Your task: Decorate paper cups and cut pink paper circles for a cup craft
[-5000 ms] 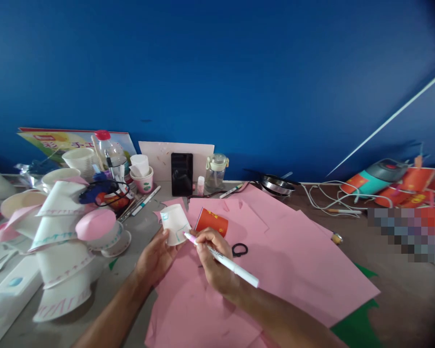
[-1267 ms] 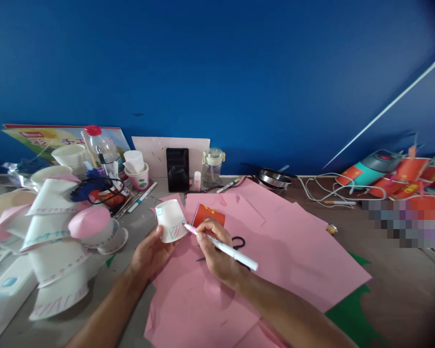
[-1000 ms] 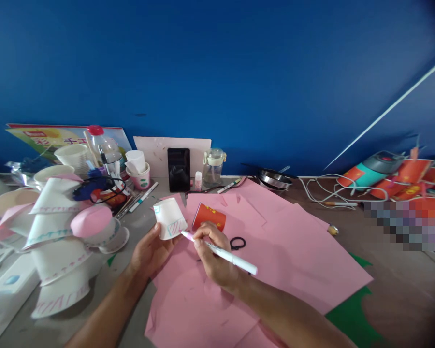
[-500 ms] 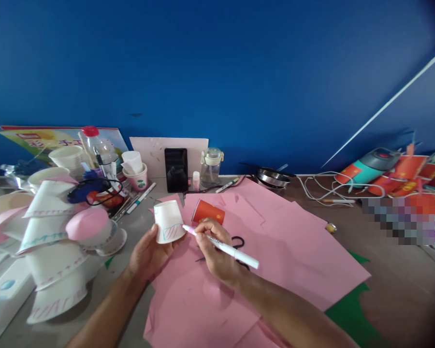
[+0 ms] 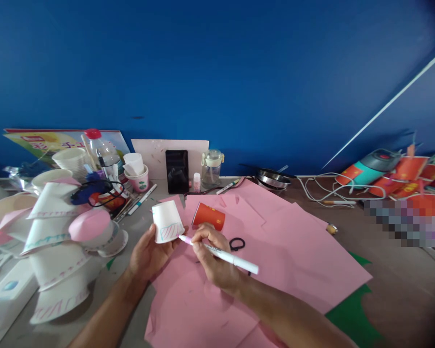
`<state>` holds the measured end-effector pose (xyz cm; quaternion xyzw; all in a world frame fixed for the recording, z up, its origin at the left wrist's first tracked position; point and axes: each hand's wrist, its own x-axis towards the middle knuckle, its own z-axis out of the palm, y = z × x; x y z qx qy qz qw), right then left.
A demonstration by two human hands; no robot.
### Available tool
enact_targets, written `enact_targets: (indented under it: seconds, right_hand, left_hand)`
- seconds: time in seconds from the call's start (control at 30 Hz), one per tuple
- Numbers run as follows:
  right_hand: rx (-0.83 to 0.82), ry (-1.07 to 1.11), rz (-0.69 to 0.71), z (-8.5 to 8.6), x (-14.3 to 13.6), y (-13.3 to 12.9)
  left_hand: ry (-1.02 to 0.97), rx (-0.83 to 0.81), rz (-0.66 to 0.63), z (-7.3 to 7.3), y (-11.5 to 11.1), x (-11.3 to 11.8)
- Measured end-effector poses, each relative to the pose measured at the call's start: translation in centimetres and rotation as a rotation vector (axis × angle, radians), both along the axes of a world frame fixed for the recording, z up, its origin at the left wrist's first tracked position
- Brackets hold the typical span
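Cup (image 5: pixel 166 216) is held upside down in left hand (image 5: pixel 148 252); marker (image 5: pixel 241 264) is gripped in right hand (image 5: pixel 213 255), long axis slanted up-left to cup's lower right edge.

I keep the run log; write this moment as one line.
left hand holds white cup | right hand holds pen, tip near cup's lower edge | orange cup lying on pink paper

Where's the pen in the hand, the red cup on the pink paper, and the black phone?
Pen (image 5: pixel 235 259), head view: white barrel.
Red cup (image 5: pixel 208 216), head view: its side.
Phone (image 5: pixel 177 171), head view: dark screen.
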<state>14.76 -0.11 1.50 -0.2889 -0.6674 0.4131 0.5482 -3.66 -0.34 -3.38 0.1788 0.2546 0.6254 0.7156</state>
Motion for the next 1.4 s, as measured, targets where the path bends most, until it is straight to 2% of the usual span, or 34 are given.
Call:
enact_targets:
  seconds: [0.17,0.63,0.93,1.23,1.4]
  right_hand:
    - [-0.055,0.009,-0.075,-0.8,0.3,0.7]
    - [-0.053,-0.012,-0.013,-0.2,0.0,0.0]
    - [-0.077,0.048,-0.014,-0.9,0.5,0.6]
    - [0.03,0.021,-0.036,0.4,0.2,0.0]
    - [0.167,0.013,-0.053,0.5,-0.2,-0.2]
  left_hand:
    - [-0.009,-0.011,0.019,0.1,-0.1,0.1]
    - [0.031,0.027,-0.013,0.6,-0.1,0.1]
    - [-0.002,-0.012,0.028,0.1,0.0,0.2]
    - [0.005,-0.02,-0.004,-0.2,0.1,0.5]
    - [0.024,0.011,-0.042,-0.3,0.1,0.4]
